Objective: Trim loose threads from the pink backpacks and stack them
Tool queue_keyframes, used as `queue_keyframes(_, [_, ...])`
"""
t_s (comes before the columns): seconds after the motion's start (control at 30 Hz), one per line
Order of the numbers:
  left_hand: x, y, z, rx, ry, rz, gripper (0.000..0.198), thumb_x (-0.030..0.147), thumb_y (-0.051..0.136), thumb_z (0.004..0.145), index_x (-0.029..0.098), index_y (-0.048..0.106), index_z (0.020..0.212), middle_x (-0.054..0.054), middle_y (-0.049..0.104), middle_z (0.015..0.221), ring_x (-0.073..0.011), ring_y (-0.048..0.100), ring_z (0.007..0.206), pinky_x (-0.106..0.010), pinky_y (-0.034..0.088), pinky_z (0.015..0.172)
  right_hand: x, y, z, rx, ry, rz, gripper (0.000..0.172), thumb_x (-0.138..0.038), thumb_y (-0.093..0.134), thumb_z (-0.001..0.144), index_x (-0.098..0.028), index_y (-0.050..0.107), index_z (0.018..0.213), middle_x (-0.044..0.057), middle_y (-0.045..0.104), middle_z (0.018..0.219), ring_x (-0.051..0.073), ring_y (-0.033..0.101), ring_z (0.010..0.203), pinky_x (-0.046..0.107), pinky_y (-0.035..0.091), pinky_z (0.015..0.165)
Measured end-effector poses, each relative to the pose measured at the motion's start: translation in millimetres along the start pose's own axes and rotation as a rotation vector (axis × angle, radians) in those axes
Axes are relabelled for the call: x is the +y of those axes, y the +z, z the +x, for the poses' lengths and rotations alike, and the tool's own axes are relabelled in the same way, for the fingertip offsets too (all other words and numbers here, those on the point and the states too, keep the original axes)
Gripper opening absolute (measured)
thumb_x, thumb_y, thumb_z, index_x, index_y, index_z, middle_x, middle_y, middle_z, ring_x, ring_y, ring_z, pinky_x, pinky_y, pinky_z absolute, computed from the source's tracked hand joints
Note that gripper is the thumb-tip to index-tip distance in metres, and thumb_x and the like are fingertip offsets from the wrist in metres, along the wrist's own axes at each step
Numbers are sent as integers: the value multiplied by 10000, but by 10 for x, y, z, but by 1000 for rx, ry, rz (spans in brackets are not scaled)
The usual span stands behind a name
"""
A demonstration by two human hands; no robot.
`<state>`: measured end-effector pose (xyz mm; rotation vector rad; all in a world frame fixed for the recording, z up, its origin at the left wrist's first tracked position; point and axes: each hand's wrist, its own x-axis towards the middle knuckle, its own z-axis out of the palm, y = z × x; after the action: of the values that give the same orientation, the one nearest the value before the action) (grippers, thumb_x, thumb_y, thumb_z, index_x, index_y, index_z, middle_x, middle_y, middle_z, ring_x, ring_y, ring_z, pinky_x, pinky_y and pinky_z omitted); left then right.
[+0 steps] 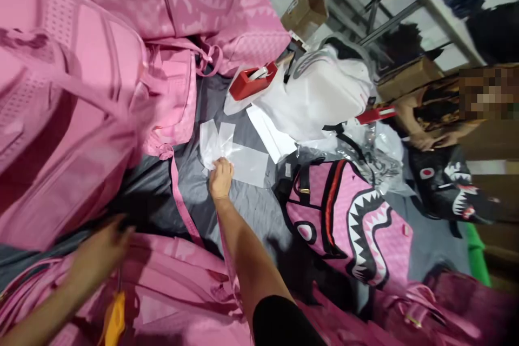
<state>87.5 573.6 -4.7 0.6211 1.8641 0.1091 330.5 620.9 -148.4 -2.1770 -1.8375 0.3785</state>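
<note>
Pink backpacks [81, 92] piled high at far left, overhanging a grey cloth [259, 211] that covers the work surface. Left hand [101, 251] low at left, blurred, lying on another pink backpack [174, 292] nearest the camera; cannot tell whether its fingers are curled or spread. Yellow object [115, 319] just below that hand, too blurred to identify. Loose pink strap [180, 200] runs down the cloth between the two hands. Right hand [221, 178] stretched out well ahead of the left, fingers closed on the near edge of the clear plastic bags [243, 159], which lie flat on the cloth directly beyond the knuckles. Hands well apart; bags at the right hand only. Behind the bags: red tape dispenser [253, 80], then a white backpack [324, 92] partly in plastic film. Right of the forearm, a pink shark-mouth backpack [348, 221] lies face up. Further right, a black shark-mouth backpack [450, 184] in front of a co-worker's hands [425, 140]. Green object [474, 251] at the far right edge.
</note>
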Motion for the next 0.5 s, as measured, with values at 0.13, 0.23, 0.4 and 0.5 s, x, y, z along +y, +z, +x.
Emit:
queue_keyframes(0.13, [385, 708, 162, 210, 770, 189, 457, 277, 560, 867, 167, 636, 1304, -99, 440, 1535, -281, 316, 1469, -412, 167, 1233, 31, -49, -1, -28, 16, 22, 382, -145, 348, 945, -157, 582, 1247, 135, 488, 1456, 232, 303, 1439, 488, 114, 1215])
queue_keyframes(0.23, [501, 1189, 591, 491, 837, 295, 661, 353, 452, 939, 61, 337, 1520, -201, 200, 1624, -360, 128, 1516, -552, 55, 1220, 70, -84, 3, -32, -3, 91, 365, -151, 357, 950, -154, 592, 1229, 124, 497, 1455, 222, 299, 1444, 475, 103, 1227])
queue_keyframes(0.4, [388, 1401, 913, 629, 840, 491, 735, 460, 411, 957, 25, 270, 1533, -250, 211, 1608, -392, 114, 1506, -607, 103, 1192, 62, -59, -54, -5, 21, 270, 337, -112, 382, 907, -189, 618, 1136, 108, 568, 1382, 214, 377, 1411, 507, 177, 1219])
queue_keyframes(0.5, [364, 1394, 902, 697, 809, 560, 723, 480, 395, 958, 42, 302, 1526, -235, 263, 1595, -391, 161, 1495, -613, 162, 1178, 103, -406, 27, 201, -74, 419, 303, -121, 387, 897, -186, 636, 1056, 102, 692, 1162, 218, 591, 1200, 496, 369, 1135])
